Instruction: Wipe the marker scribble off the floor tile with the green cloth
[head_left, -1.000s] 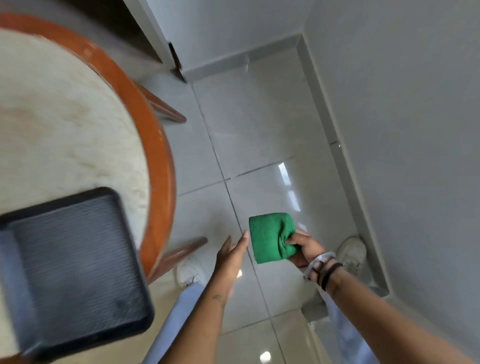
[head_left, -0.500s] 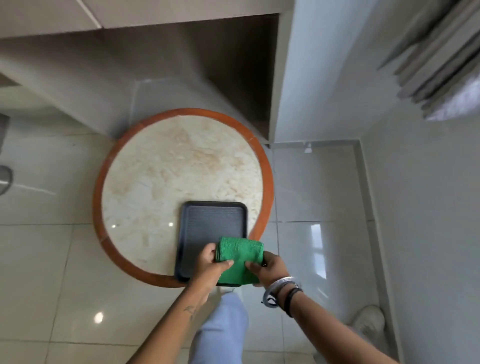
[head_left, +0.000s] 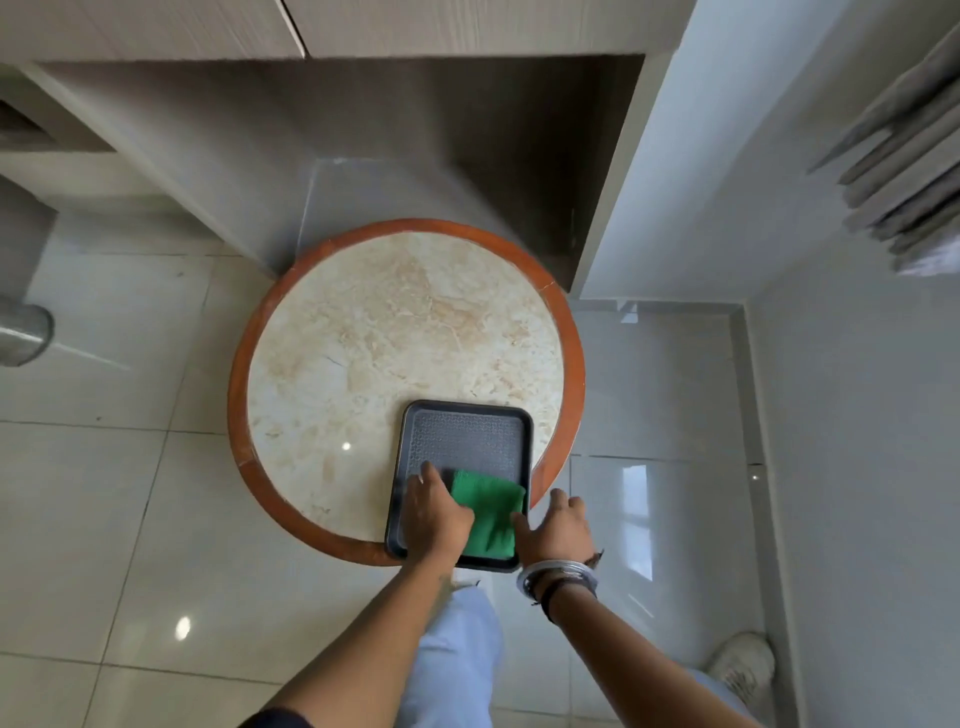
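The folded green cloth (head_left: 488, 512) lies in the near part of a dark grey tray (head_left: 465, 439) on a round marble-topped table. My left hand (head_left: 434, 519) rests flat on the cloth's left edge, fingers spread. My right hand (head_left: 556, 525) hovers just right of the cloth at the tray's right rim, fingers apart and holding nothing. I see no marker scribble on the floor tiles in this view.
The round table (head_left: 571, 364) with an orange-brown rim stands against a grey cabinet base (head_left: 363, 130). Glossy pale floor tiles (head_left: 104, 519) surround it. A white wall (head_left: 857, 415) runs along the right. My legs and a white shoe (head_left: 743, 667) are below.
A second ago my right hand held the cloth over the floor. Half a second ago both hands held it over the tray; now it lies in the tray and my right hand has let go.
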